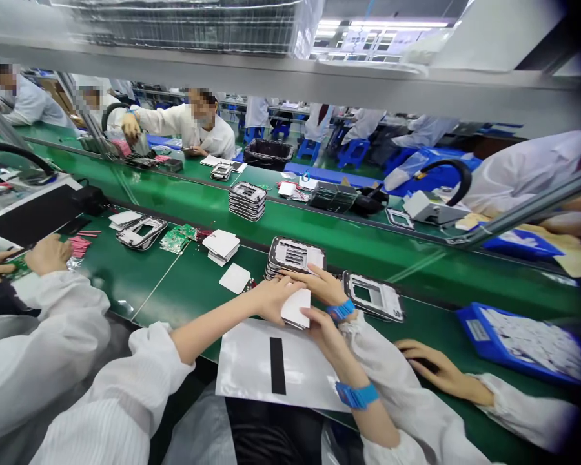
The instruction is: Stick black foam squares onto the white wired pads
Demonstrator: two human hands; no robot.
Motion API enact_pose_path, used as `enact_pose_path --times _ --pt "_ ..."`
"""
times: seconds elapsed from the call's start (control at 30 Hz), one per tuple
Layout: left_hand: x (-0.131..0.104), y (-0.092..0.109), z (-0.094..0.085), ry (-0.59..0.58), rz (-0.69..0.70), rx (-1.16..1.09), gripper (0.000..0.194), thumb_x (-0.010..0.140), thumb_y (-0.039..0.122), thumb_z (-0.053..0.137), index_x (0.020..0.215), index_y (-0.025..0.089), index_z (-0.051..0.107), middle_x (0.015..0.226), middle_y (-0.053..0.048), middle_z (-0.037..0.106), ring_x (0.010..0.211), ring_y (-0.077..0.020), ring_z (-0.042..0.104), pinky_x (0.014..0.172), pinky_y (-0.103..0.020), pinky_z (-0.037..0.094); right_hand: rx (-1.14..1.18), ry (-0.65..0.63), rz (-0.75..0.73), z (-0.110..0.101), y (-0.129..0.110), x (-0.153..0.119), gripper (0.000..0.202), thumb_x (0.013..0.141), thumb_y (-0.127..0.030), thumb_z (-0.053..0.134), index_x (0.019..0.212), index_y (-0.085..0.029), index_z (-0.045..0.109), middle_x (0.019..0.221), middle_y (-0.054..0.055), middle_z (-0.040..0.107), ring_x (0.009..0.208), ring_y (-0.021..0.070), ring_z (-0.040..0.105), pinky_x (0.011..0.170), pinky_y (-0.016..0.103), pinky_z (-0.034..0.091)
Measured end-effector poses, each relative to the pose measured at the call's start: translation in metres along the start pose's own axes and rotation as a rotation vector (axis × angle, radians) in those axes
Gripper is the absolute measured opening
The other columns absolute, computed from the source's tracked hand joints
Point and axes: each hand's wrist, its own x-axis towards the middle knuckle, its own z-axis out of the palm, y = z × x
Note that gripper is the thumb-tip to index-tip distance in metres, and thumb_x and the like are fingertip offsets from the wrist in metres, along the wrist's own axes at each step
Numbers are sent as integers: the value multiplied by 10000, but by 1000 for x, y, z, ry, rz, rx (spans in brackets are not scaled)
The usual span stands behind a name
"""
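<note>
A small stack of white square cards (297,307) is held upright between my two hands, above a white sheet with a black strip (244,361). My left hand (274,302) is closed over the left side of the stack. My right hand (323,330), below a blue wrist strap (357,395), grips its lower right edge. Just behind the cards, a co-worker's hand (325,284) reaches in from the right beside a stack of black-and-white frames (297,253). More white cards lie to the left, one pile (221,244) and a loose card (235,278).
Single frames lie at left (142,231) and right (372,296). Green circuit boards (178,239) sit on the green bench. A blue tray (479,332) of white pieces is at right, near the co-worker's other hand (433,369). A shelf (271,74) crosses overhead.
</note>
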Motion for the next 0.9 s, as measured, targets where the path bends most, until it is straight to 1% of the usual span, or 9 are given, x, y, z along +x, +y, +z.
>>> enact_pose_path --times 0.07,0.17,0.27,0.4,0.57,0.67,0.73,0.8,0.9 --pt "3 0 8 4 15 24 962 582 374 755 1398 215 272 1289 -170 468 1116 -389 522 714 -416 511 34 51 60 13 17 -18 349 959 -438 525 1143 -154 610 1086 81 668 918 200 663 818 409 553" --pt "4 1 15 12 41 60 917 593 403 757 1375 201 323 1300 -179 456 1061 -374 552 732 -417 503 105 111 127 23 31 -31 404 939 -534 468 1085 -201 645 1017 84 717 924 251 689 824 426 564" --pt "4 2 18 19 65 91 889 600 428 755 1356 180 357 1280 -175 479 1053 -364 556 799 -434 485 146 145 152 25 31 -31 404 870 -582 517 1039 -247 667 989 82 744 984 320 689 837 456 569" --pt "-1 6 16 48 70 121 894 621 451 734 1374 181 336 1329 -185 470 1081 -352 539 866 -452 452 196 164 175 27 27 -34 422 826 -581 568 1058 -242 666 1033 81 745 1037 343 675 878 494 553" --pt "-34 26 12 110 54 171 818 664 424 694 1377 209 356 1374 -242 433 1155 -439 461 879 -592 382 243 127 209 32 22 -55 515 820 -625 557 1152 -244 654 1054 90 743 1030 358 675 821 503 566" --pt "-68 30 14 242 132 135 568 793 491 551 1305 274 432 1259 -148 555 1165 -372 470 953 -586 327 262 87 240 30 28 -73 601 795 -683 533 1214 -264 641 999 84 757 1003 376 684 754 508 580" --pt "-87 24 17 450 55 53 460 815 518 510 1209 282 488 1155 -93 615 1123 -309 509 992 -529 324 281 66 262 27 38 -85 622 776 -695 534 1229 -283 642 971 75 762 982 387 690 709 508 586" --pt "-96 13 18 596 -137 -6 366 874 458 442 1162 238 497 1093 -99 630 1072 -278 532 972 -492 354 311 55 276 23 50 -96 625 762 -699 530 1229 -301 649 975 69 762 986 399 688 676 512 588" --pt "-90 -6 19 587 -306 0 304 961 265 288 1159 185 503 1093 -127 631 1080 -255 530 944 -469 381 368 52 272 19 69 -107 608 754 -700 524 1204 -317 670 977 70 761 960 393 698 662 514 593"
